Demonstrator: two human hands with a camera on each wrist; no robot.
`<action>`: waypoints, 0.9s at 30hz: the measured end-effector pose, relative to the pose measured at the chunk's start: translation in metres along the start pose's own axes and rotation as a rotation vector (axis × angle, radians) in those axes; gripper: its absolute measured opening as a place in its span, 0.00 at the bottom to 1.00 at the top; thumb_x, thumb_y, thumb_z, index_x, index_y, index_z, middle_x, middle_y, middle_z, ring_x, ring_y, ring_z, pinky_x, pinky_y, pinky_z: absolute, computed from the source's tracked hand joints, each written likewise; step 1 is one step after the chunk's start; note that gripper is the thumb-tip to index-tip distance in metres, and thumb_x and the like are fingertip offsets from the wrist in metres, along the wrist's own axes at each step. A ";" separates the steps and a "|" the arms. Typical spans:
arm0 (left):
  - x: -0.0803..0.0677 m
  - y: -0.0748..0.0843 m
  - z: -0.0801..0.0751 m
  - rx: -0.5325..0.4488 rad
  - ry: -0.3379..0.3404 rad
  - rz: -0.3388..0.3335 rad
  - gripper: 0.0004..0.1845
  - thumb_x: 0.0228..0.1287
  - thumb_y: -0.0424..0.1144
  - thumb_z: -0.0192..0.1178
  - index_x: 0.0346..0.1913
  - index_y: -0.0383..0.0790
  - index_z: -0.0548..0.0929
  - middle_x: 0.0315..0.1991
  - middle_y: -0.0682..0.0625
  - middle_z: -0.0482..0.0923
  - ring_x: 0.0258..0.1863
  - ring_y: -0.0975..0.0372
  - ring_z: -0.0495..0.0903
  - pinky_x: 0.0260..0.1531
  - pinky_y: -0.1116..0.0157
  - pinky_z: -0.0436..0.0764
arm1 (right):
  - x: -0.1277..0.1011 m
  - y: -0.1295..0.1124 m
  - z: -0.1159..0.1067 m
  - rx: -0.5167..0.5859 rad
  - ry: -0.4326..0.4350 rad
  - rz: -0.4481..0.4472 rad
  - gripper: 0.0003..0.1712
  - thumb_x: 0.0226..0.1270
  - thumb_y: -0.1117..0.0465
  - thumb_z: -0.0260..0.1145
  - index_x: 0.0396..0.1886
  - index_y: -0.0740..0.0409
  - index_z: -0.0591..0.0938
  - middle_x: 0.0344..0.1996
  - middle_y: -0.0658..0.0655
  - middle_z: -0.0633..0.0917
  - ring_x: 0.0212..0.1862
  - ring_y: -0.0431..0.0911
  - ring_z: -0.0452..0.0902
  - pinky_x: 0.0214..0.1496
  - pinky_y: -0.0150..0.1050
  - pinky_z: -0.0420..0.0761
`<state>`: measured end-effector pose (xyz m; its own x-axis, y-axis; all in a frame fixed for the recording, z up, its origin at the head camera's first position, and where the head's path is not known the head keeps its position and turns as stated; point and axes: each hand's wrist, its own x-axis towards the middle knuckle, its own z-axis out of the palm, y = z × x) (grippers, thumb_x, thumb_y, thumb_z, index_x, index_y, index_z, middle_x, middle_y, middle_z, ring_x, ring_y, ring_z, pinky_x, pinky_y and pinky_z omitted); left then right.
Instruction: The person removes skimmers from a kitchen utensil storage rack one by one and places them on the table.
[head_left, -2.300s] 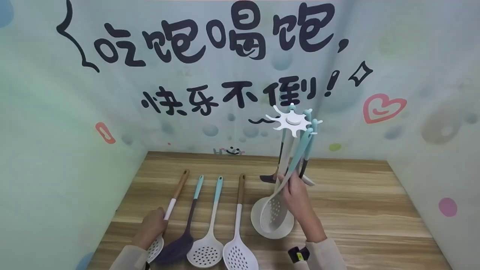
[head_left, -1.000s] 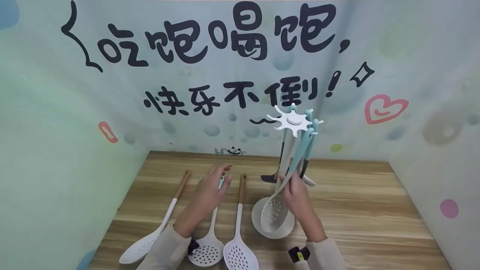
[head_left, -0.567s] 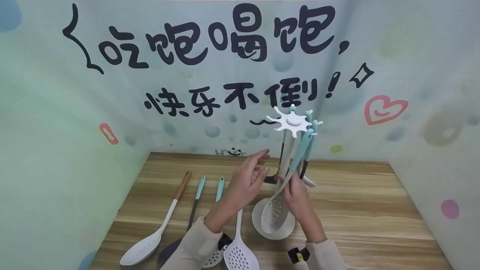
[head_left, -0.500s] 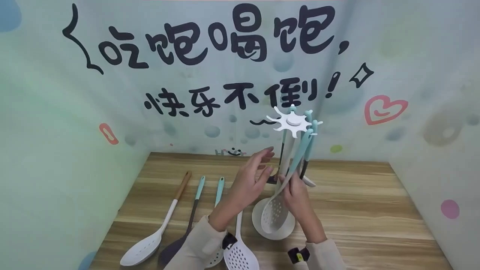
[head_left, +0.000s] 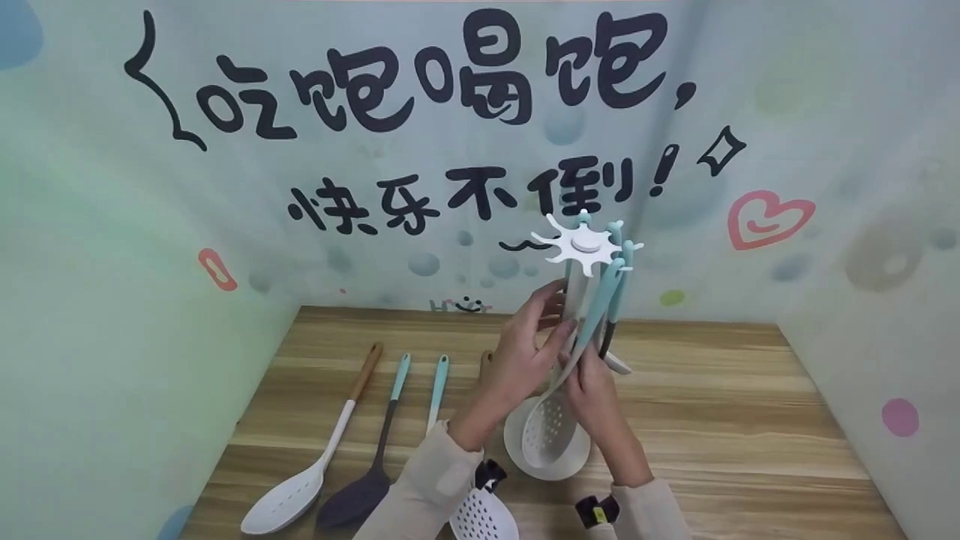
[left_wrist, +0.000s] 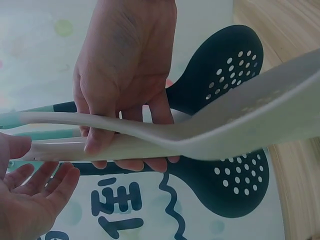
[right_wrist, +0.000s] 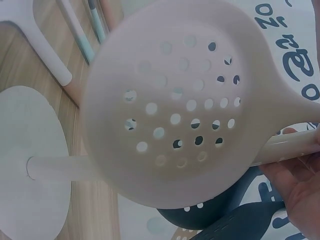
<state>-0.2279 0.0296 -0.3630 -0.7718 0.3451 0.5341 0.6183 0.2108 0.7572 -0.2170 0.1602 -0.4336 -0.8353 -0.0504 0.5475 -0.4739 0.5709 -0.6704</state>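
Note:
A white utensil rack (head_left: 583, 242) with a star-shaped top stands on a round base (right_wrist: 25, 165) on the wooden table (head_left: 712, 420). From it hangs a white perforated skimmer (head_left: 546, 431) (right_wrist: 185, 100) with a teal handle. My right hand (head_left: 596, 390) (left_wrist: 125, 65) grips that skimmer's handle against the rack's pole. My left hand (head_left: 525, 352) (left_wrist: 30, 200) is raised just left of the pole, its fingers relaxed and holding nothing. Dark perforated spoons (left_wrist: 225, 65) hang behind.
Lying on the table at the left are a white slotted spoon (head_left: 300, 487) with a wooden handle, a dark spatula (head_left: 360, 495) with a teal handle, a teal-handled utensil (head_left: 435, 382) and a white skimmer (head_left: 480, 517) partly under my left sleeve. Printed walls enclose three sides.
My left hand let go of the slotted spoon at the far left and moved right and up to the rack's pole. The right hand kept its grip on the hanging skimmer.

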 end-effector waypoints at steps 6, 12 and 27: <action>0.005 0.002 0.005 -0.029 0.005 -0.005 0.25 0.71 0.39 0.47 0.68 0.41 0.58 0.57 0.43 0.72 0.55 0.59 0.75 0.57 0.69 0.73 | 0.000 0.001 0.001 -0.022 0.016 -0.041 0.20 0.71 0.69 0.48 0.60 0.71 0.63 0.55 0.70 0.75 0.59 0.61 0.70 0.57 0.54 0.73; 0.008 0.002 0.011 0.003 0.051 0.013 0.23 0.71 0.33 0.45 0.66 0.40 0.60 0.55 0.42 0.72 0.53 0.58 0.76 0.54 0.68 0.75 | -0.001 0.000 0.000 0.009 0.006 -0.002 0.23 0.73 0.66 0.46 0.65 0.68 0.61 0.61 0.68 0.70 0.64 0.59 0.65 0.63 0.52 0.68; 0.012 0.005 0.015 0.095 0.050 0.022 0.22 0.70 0.29 0.43 0.65 0.40 0.57 0.56 0.40 0.70 0.55 0.54 0.75 0.56 0.59 0.75 | -0.010 -0.003 -0.005 0.130 -0.009 0.026 0.22 0.72 0.69 0.48 0.63 0.69 0.65 0.57 0.68 0.75 0.58 0.58 0.72 0.56 0.50 0.75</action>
<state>-0.2318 0.0490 -0.3583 -0.7628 0.3046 0.5704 0.6447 0.2899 0.7073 -0.2066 0.1630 -0.4347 -0.8501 -0.0446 0.5248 -0.4836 0.4609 -0.7441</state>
